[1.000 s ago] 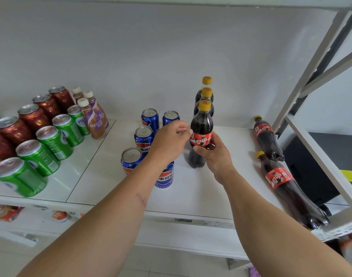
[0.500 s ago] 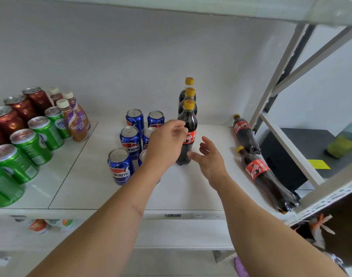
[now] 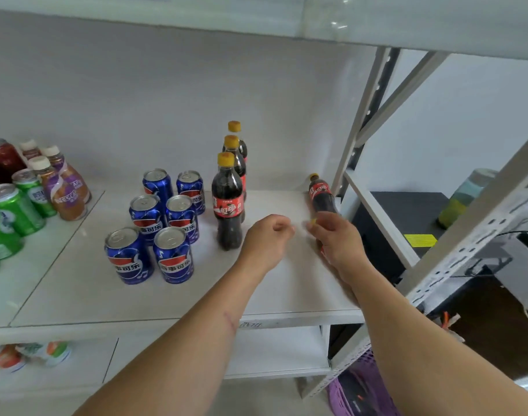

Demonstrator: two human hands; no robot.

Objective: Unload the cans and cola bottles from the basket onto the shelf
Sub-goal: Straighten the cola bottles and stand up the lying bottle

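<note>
Three cola bottles stand upright in a row on the white shelf (image 3: 271,289); the front cola bottle (image 3: 228,205) has a yellow cap and red label. Several blue cans (image 3: 172,256) stand just to their left. A further cola bottle (image 3: 322,195) lies on its side near the shelf's right post. In front of it lies another cola bottle, whose yellow cap (image 3: 313,221) shows at my fingertips. My right hand (image 3: 339,240) lies over it, fingers curled round its neck. My left hand (image 3: 268,238) hovers to the right of the front bottle, fingers loosely curled, holding nothing. A purple basket (image 3: 361,391) shows at the bottom.
Green cans (image 3: 13,208), red cans (image 3: 1,160) and small coffee bottles (image 3: 64,190) fill the shelf's left panel. A grey upright post (image 3: 357,130) and slanted braces bound the right side. Beyond them a black surface (image 3: 400,205) holds a green-yellow bottle (image 3: 460,199).
My right hand left the upright front bottle and moved right onto the lying bottle. My left hand came away from the blue cans and moved right. The view shifted.
</note>
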